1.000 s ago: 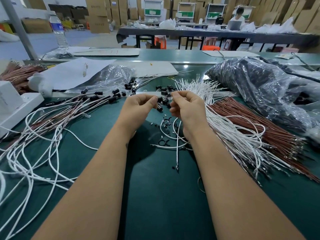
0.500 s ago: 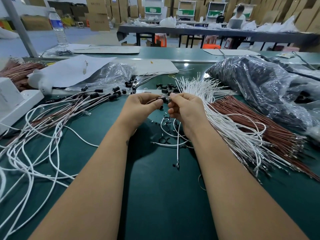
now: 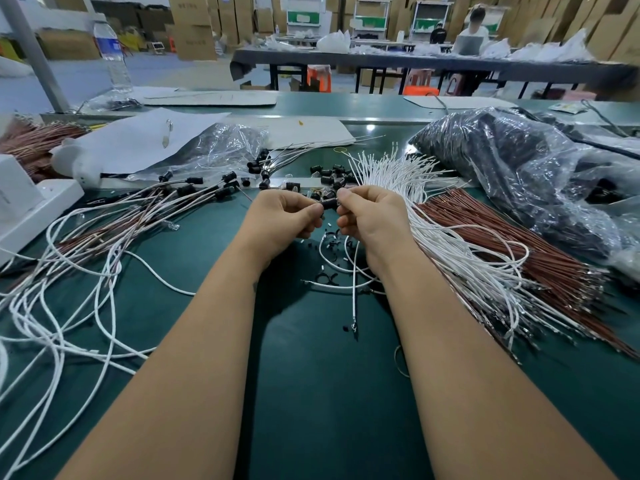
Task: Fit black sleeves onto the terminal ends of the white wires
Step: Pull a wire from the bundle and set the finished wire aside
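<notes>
- Both hands have lifted slightly since a second ago and drawn together: the left hand (image 3: 284,216) and right hand (image 3: 372,216) now meet at the fingertips over the dark green work table (image 3: 329,393), where earlier a gap lay between them
- Around them: a heap of loose white wires with black sleeves already fitted (image 3: 86,258) to the left, a fanned bundle of bare-ended white wires (image 3: 450,244) just right of the right hand, a bundle of thin brown wires (image 3: 519,244) beyond it, a large crinkled clear plastic bag of dark parts (image 3: 519,174) at far right, and a clear plastic water bottle (image 3: 114,60) far back left
- Small loose black sleeves (image 3: 329,174) lie scattered just behind the fingers
- One short black cylindrical sleeve (image 3: 329,203) sits between the two hands, pinched by the fingertips of both, fingers curled
- One white wire (image 3: 354,289) hangs from under the right hand down to the table, its metal terminal resting there
- Whether a wire end is inside the sleeve cannot be told; the fingers hide it
</notes>
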